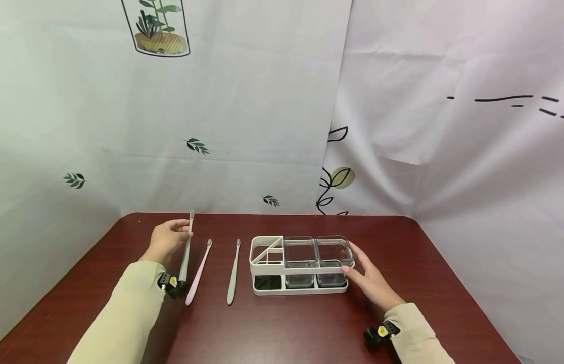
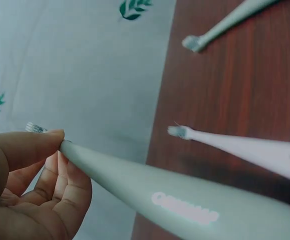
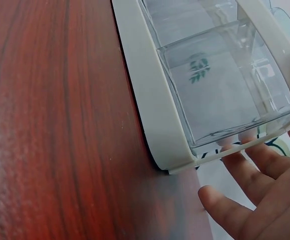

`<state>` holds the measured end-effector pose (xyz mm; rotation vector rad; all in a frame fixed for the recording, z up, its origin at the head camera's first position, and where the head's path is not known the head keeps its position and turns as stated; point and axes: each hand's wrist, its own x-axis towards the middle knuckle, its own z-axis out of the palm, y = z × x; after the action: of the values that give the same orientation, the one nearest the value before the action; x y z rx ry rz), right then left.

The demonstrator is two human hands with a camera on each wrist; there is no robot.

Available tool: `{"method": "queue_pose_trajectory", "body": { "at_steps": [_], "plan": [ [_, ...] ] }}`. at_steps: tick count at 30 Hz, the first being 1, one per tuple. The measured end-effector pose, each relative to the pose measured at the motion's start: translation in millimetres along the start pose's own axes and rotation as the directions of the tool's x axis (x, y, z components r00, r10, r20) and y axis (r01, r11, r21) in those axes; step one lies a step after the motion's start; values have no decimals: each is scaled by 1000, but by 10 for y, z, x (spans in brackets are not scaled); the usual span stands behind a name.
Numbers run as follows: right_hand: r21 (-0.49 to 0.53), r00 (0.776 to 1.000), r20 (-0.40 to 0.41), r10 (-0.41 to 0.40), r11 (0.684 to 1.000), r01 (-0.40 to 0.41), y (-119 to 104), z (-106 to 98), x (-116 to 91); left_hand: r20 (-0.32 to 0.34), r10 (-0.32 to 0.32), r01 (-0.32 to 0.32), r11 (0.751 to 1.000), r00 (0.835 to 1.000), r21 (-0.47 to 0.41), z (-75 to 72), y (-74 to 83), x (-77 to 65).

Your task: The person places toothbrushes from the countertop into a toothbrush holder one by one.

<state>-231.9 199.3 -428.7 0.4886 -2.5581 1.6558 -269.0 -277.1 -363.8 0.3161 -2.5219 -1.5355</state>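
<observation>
My left hand (image 1: 167, 239) pinches a pale grey-green toothbrush (image 2: 135, 180) near its bristle head, between thumb and fingers. The brush's thick handle extends back toward the wrist. On the table, right of this hand, lie a pale pink toothbrush (image 1: 199, 273) and another grey-green toothbrush (image 1: 233, 273), bristle ends toward the back. A white toothbrush holder (image 1: 266, 292) stands right of them with two clear cups (image 1: 300, 253) set in it. At its right end, my right hand (image 1: 368, 278) holds the upper rim, thumb in front and fingers around the far side.
The dark red wooden table (image 1: 282, 328) reaches back to a white printed curtain (image 1: 245, 101). Slanted dividers (image 1: 269, 251) split the left section of the holder. Black cameras are strapped to both wrists.
</observation>
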Motion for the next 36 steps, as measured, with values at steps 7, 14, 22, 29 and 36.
{"method": "queue_pose_trajectory", "body": {
  "at_steps": [7, 14, 22, 29, 36],
  "plan": [
    [8, 1000, 9, -2, 1000, 2, 7, 0, 1, -24, 11, -13, 998, 1000, -63, 14, 142, -60],
    [55, 1000, 18, 15, 998, -16, -24, 11, 8, -21, -13, 8, 978, 1000, -206, 59, 307, -161],
    [72, 1000, 14, 14, 997, -15, -59, 11, -8, 13, 2, 1, 972, 1000, -236, 163, 476, -247],
    [45, 999, 20, 40, 998, -40, -46, 11, -9, 17, 40, -33, 949, 999, -313, 226, 680, -364],
    [73, 998, 19, 59, 995, -61, -65, -1, -7, 22, 81, -65, 911, 997, -407, 322, 884, -527]
  ]
}}
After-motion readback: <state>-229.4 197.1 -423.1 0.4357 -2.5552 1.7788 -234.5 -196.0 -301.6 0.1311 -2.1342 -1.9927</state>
